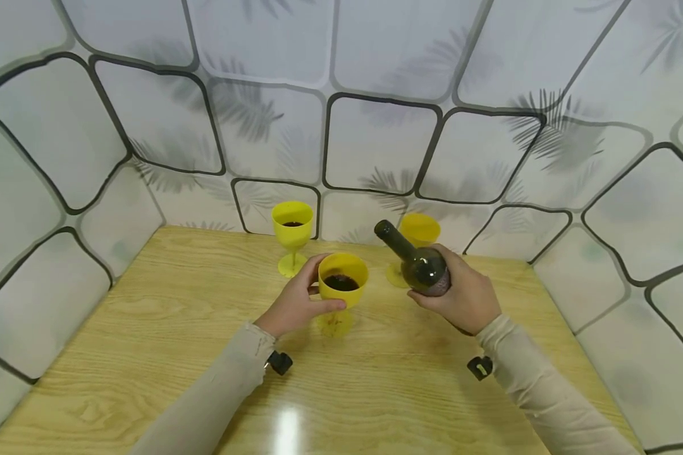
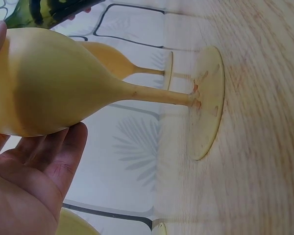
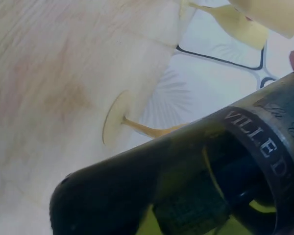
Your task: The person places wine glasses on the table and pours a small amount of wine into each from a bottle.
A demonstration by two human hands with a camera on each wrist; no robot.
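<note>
My left hand (image 1: 296, 303) holds a yellow goblet (image 2: 54, 83) by its bowl, thumb on the near side and fingers behind. Dark liquid (image 1: 341, 282) lies inside the bowl, and reddish drops mark the foot, which is close to the tabletop in the left wrist view. My right hand (image 1: 471, 296) grips a dark green wine bottle (image 1: 424, 268) around its labelled body. The bottle is tilted, its neck pointing up and left, with the mouth above and to the right of the goblet's rim in the head view. No stream of liquid shows at the mouth.
A second yellow goblet (image 1: 292, 235) with dark liquid stands behind my left hand, near the wall. A third goblet (image 1: 420, 225) is behind the bottle and partly hidden by it. The wooden table (image 1: 148, 303) meets patterned walls (image 1: 381, 145) at the back and sides.
</note>
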